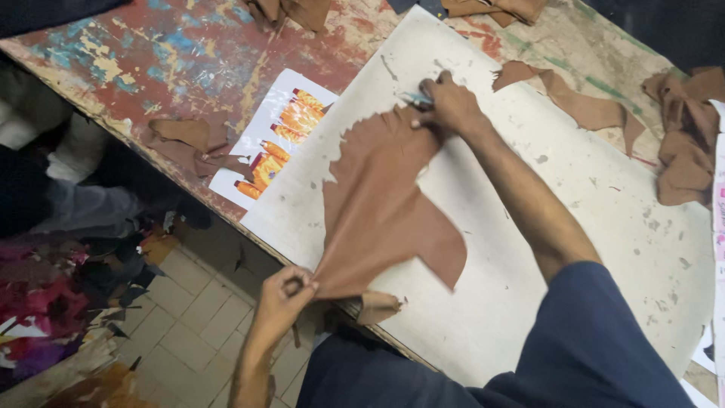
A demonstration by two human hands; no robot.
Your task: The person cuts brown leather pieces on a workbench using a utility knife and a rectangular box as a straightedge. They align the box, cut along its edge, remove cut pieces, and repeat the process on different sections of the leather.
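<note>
One brown leather piece (377, 204), soft and ragged at its upper left edge, lay stretched over the pale cutting board (574, 227) on the paint-flecked desk (151, 53). Left hand (283, 295) pinched shut on its lower corner, off the desk edge. Right hand (449, 106) pressed on its top, closed around a small bluish tool (415, 98), blade hidden. Curled leather scraps (589, 106) beside; printed sheet (276, 136) partly covered.

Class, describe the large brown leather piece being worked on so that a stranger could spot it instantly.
Start at the pale cutting board on the paint-stained table. Stretched across its near edge between both hands lies the brown leather piece. Unlike the small crumpled scraps around it, it is large, flat and jagged-edged.
</note>
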